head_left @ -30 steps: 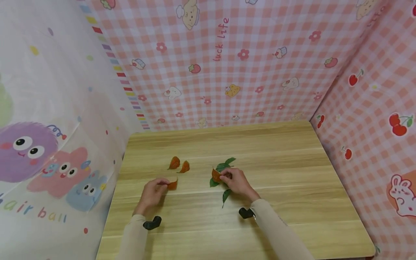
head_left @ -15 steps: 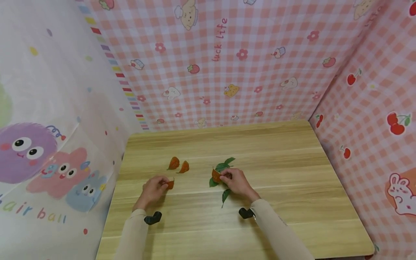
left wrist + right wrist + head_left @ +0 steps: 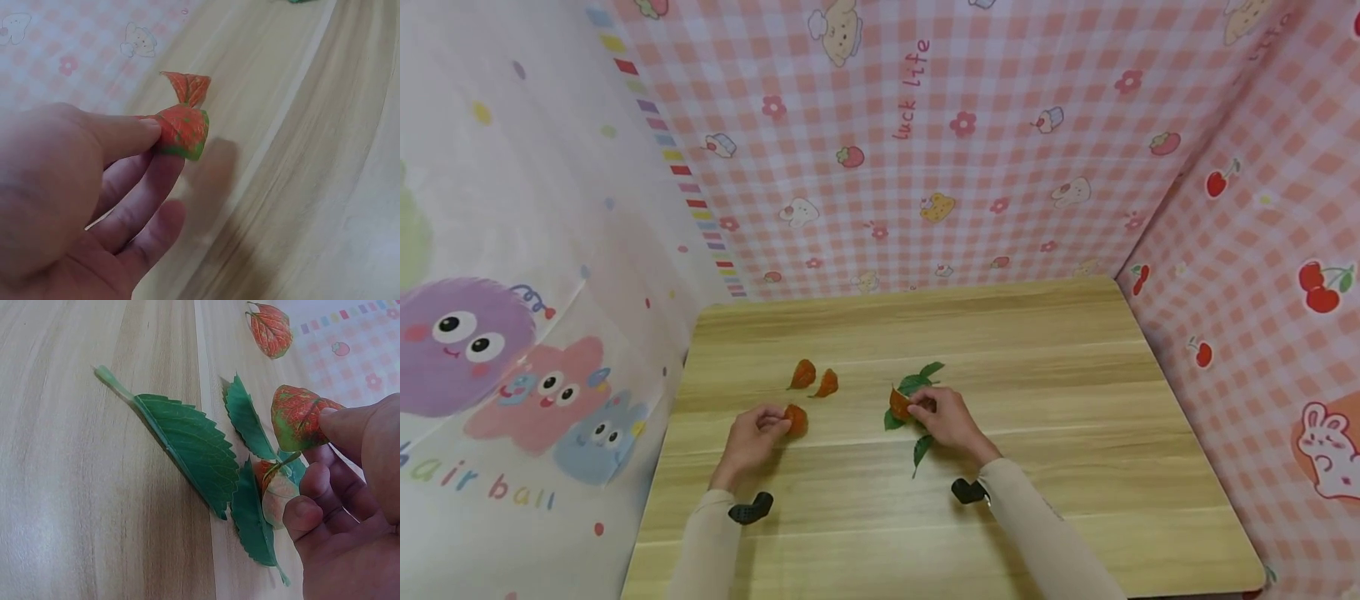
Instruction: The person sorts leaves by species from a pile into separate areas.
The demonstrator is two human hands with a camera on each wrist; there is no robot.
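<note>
My left hand [image 3: 752,437] pinches an orange-red leaf [image 3: 184,128] with green edges between thumb and fingers, close over the table on the left. Beyond it lie two more orange leaves, a larger one [image 3: 803,374] and a smaller one [image 3: 827,383]. Near the middle, my right hand [image 3: 947,415] grips another orange-red leaf [image 3: 300,415], mottled with green, by its edge. Below that hand is a loose group of green toothed leaves [image 3: 253,512]. A pale leaf with an orange edge [image 3: 278,503] lies among them, partly covered. One separate green leaf [image 3: 181,434] lies folded nearer me.
The wooden table [image 3: 1075,350] carries the leaves. A pink checked cloth [image 3: 880,192] rises behind it, with printed cloths at both sides. A black wrist device [image 3: 751,509] sits by the left cuff and another [image 3: 968,492] by the right.
The leaf in my left hand has turned, from a narrow shape with its stem up to its broad, rounded face. My right hand and its leaf stay put.
</note>
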